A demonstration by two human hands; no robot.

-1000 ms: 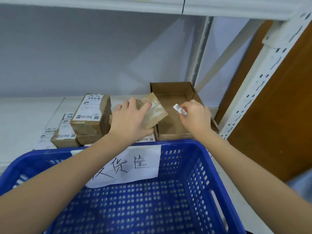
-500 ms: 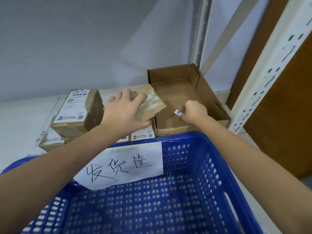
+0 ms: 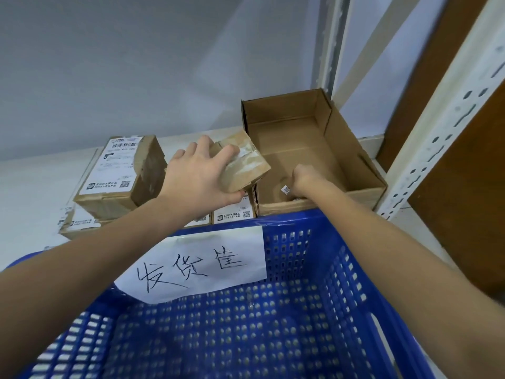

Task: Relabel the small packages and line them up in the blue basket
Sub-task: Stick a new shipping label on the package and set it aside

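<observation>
Brown package (image 3: 243, 165) gripped in left hand (image 3: 196, 179), tilted, above the stacked boxes (image 3: 120, 173), far of the blue basket (image 3: 287, 310). Tiny sticker (image 3: 285, 189) pinched in right hand (image 3: 303, 178), low in the open box (image 3: 314, 149). Best to drop the sticker there, keep the package steady, then press on a fresh label.

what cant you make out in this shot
Head view only:
- Small label at the right hand: print too small to read.
- Held package: its underside faces away; the left hand covers part.
- Lower packages: hidden behind the blue basket rim.
- Right hand's grip: fingers curl out of sight.
</observation>
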